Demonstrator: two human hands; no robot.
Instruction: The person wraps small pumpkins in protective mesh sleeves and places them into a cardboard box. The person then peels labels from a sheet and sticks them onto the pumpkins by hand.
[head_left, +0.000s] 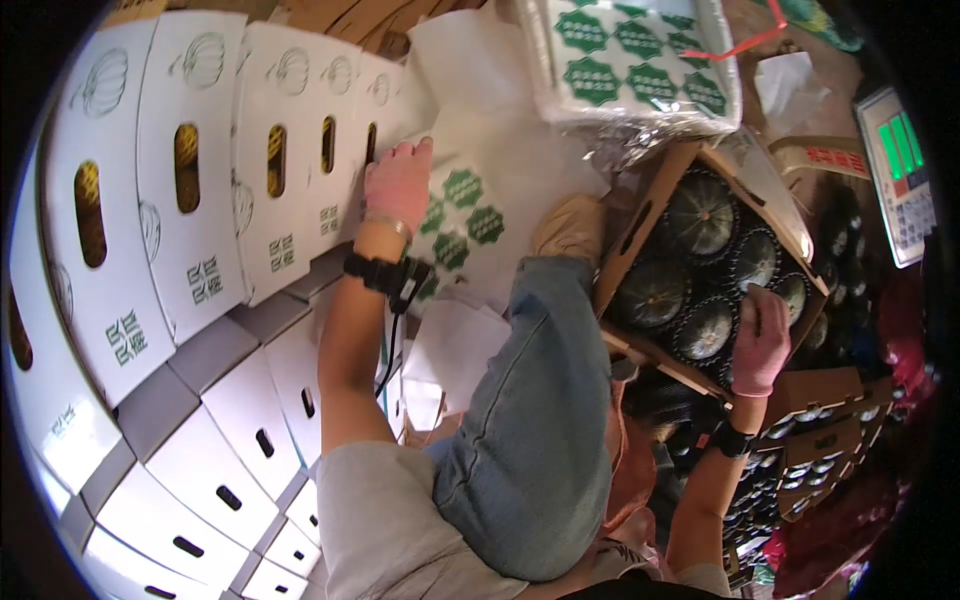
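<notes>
Squash [752, 256] — beside the right hand [757, 305]

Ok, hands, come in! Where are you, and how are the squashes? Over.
Left hand by green stickers. Right hand at squashes in open box. Bent leg between hands.

An open brown cardboard box [637, 217] sits at an angle, its opening facing up. Inside it, at least five round squashes [700, 213] lie close together in a single visible layer. They are dark green with paler streaks and ribs, and dark, scalloped netting [731, 232] rings them. The largest-looking one lies toward the box's far end, with its pale stem end turned up. Left of the box and well apart from it, a whitish sheet [467, 219] lies spread out, bearing green, jagged-edged labels [485, 225], some of them partly hidden.
</notes>
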